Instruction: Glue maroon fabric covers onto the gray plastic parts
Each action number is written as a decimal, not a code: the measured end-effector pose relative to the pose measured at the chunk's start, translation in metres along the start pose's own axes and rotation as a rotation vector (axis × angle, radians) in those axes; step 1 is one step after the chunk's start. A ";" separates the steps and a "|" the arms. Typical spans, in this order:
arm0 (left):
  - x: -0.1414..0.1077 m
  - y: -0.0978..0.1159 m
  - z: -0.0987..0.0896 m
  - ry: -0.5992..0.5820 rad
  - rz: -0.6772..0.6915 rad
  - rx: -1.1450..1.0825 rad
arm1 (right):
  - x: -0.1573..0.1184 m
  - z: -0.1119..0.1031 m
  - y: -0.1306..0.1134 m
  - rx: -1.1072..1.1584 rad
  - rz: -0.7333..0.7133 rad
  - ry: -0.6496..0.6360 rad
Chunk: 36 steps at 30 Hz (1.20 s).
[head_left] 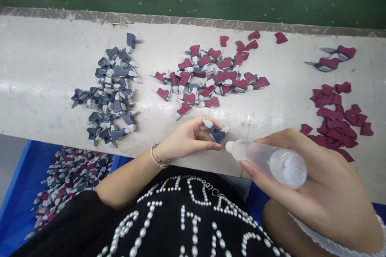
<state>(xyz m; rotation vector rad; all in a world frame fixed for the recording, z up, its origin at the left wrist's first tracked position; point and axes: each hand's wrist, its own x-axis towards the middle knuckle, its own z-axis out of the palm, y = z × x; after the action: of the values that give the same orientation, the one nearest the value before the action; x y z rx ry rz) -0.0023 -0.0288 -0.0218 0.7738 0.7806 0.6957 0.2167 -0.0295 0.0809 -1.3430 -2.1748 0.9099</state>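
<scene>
The left hand (202,136) pinches a part (217,133); the right hand (304,184) grips the bottle (271,163), nozzle just beside that part

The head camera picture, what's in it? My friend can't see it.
The left hand holds a small blue-and-gray part while the right hand points a see-through bottle at it. On the white table lie blue-and-gray pieces at left, mostly red-topped pieces mid-table and loose red bits at right. A full blue bin sits lower left.

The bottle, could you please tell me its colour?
The bottle is translucent white, seen best in the head view.
</scene>
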 end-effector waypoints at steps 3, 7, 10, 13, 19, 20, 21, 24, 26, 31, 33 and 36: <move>0.000 0.000 0.000 -0.005 0.007 0.003 | -0.002 -0.002 0.002 -0.049 0.018 0.040; 0.000 0.000 0.001 -0.002 0.002 0.036 | -0.003 -0.003 0.002 -0.131 0.026 0.092; -0.001 0.000 0.001 -0.014 -0.015 0.047 | -0.002 -0.002 0.002 -0.152 0.023 0.091; -0.001 0.000 0.000 -0.031 -0.018 0.062 | 0.000 0.000 0.002 -0.161 0.015 0.096; -0.002 0.000 0.001 -0.055 -0.017 0.075 | 0.002 0.003 -0.004 -0.118 0.027 0.086; -0.002 0.001 0.001 -0.062 -0.015 0.071 | 0.003 0.005 -0.005 -0.117 0.034 0.093; -0.002 0.000 0.002 -0.067 -0.010 0.068 | 0.005 0.006 -0.006 -0.121 0.039 0.101; -0.002 0.000 0.002 -0.070 0.011 0.068 | 0.009 0.010 -0.010 -0.132 0.056 0.109; -0.002 0.000 0.001 -0.067 0.015 0.056 | 0.009 0.009 -0.009 -0.102 0.049 0.108; -0.003 0.002 -0.001 -0.049 -0.001 -0.018 | -0.006 -0.012 0.005 0.044 0.062 0.180; -0.004 0.004 -0.002 -0.059 -0.019 -0.054 | -0.009 -0.019 0.016 0.112 0.113 0.252; -0.005 0.007 -0.003 -0.082 -0.034 -0.090 | -0.003 -0.018 0.030 0.274 0.136 0.289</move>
<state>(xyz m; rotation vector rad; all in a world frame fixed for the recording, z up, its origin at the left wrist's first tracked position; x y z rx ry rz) -0.0089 -0.0283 -0.0158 0.7017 0.6821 0.6599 0.2488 -0.0170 0.0716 -1.3997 -1.6935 0.9569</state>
